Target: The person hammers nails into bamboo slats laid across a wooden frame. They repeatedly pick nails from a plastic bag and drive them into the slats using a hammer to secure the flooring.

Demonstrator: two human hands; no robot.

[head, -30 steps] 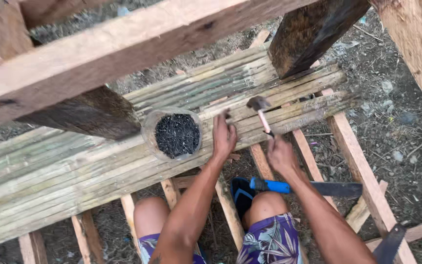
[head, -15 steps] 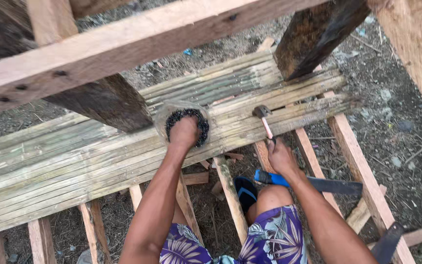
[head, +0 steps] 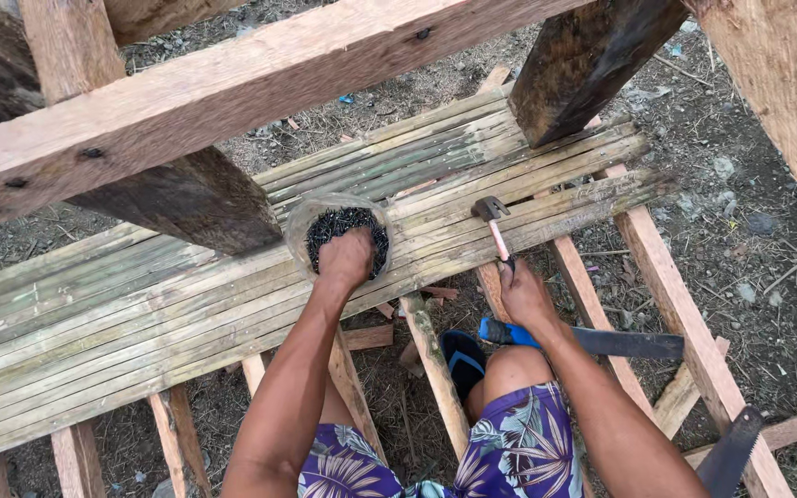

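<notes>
Bamboo flooring job, head view only. Split bamboo slats [head: 186, 304] are laid side by side across wooden joists [head: 684, 323], covering the frame from the left edge to about the middle-right. Nearer the person the joists are bare, with dirt ground showing between them, so a good share of the floor is not yet covered.

Left hand [head: 348, 258] is down in a round container of dark nails [head: 339, 235] that sits on the slats just below a heavy dark post [head: 186, 198]. Its fingers are curled together into the nails; whether a nail is pinched between them I cannot tell, since the back of the hand hides the tips.

Right hand [head: 523, 295] is clamped around the handle of a hammer [head: 495, 221]. Hammer head rests on or just above the slats near their front edge, handle angled back toward the person. No nail stands under it that I can make out; the slat surface there is too fine-grained to be sure.

Blue-handled blade [head: 592, 339] lies across the joists just beside the right knee, untouched. A saw blade [head: 731, 452] pokes in at lower right, also idle. Rough timber beams [head: 232, 83] cross overhead.

Judgement: laying looks partly done, nailing is in progress, and the near portion of the frame is left to do.
</notes>
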